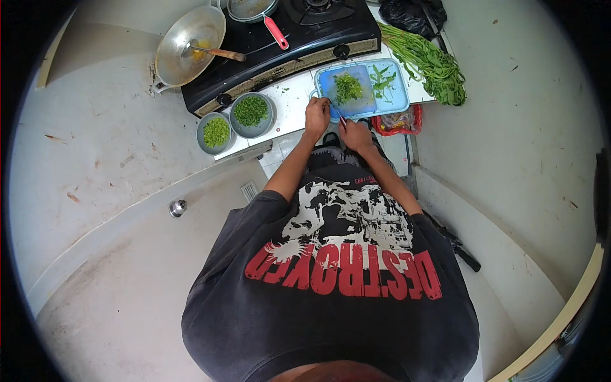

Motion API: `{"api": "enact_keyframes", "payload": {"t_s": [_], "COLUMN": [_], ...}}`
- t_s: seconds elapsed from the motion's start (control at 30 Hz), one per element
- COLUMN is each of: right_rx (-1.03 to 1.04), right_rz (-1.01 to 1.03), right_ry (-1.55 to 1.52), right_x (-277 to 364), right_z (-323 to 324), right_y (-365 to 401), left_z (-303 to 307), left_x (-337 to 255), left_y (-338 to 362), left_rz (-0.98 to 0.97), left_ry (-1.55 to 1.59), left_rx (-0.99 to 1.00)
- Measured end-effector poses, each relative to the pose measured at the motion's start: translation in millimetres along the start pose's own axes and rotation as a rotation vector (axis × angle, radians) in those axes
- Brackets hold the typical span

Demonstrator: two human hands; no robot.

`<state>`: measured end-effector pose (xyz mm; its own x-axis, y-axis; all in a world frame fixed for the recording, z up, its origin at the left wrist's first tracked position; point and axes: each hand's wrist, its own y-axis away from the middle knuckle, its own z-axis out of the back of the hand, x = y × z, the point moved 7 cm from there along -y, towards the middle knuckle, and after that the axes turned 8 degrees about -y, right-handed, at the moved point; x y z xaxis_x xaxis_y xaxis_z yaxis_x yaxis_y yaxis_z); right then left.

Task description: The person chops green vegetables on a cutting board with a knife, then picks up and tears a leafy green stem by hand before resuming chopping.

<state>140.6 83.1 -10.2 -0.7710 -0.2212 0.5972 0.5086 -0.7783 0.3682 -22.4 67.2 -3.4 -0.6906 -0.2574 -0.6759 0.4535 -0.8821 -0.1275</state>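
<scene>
My right hand (355, 135) is closed round the handle of a knife (339, 114), whose blade points up and left toward my other hand. My left hand (317, 116) has its fingers drawn together at the left edge of the blue cutting board (365, 106); what they hold, if anything, is too small to make out. Chopped greens (348, 88) lie in a heap on the board. Loose leaves (383, 83) are on the right part of the light blue tray (402, 95) beneath it.
Two grey bowls of chopped greens (251, 111) (216, 132) stand left. Behind is a black stove (273, 67) with a wok (191, 48) and a red-handled pan (275, 32). Leafy stalks (439, 73), a black bag (414, 16) and a red basket (400, 130) are right.
</scene>
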Motion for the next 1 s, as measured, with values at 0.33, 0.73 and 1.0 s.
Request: {"api": "enact_keyframes", "payload": {"t_s": [0.33, 0.73, 1.0], "right_rx": [-0.007, 0.016, 0.047], "right_rz": [-0.055, 0.020, -0.023], "right_ry": [-0.016, 0.012, 0.024], "right_x": [-9.9, -6.6, 1.4], "right_z": [3.6, -5.3, 2.9], "right_y": [7.3, 1.3, -3.3], "left_z": [1.7, -1.7, 0.9], "left_x": [3.7, 3.8, -0.6], "left_y": [-2.3, -3.5, -1.8], "left_rz": [0.103, 0.077, 0.048], "left_ry": [0.049, -0.001, -0.030], "left_rx": [-0.012, 0.006, 0.028]}}
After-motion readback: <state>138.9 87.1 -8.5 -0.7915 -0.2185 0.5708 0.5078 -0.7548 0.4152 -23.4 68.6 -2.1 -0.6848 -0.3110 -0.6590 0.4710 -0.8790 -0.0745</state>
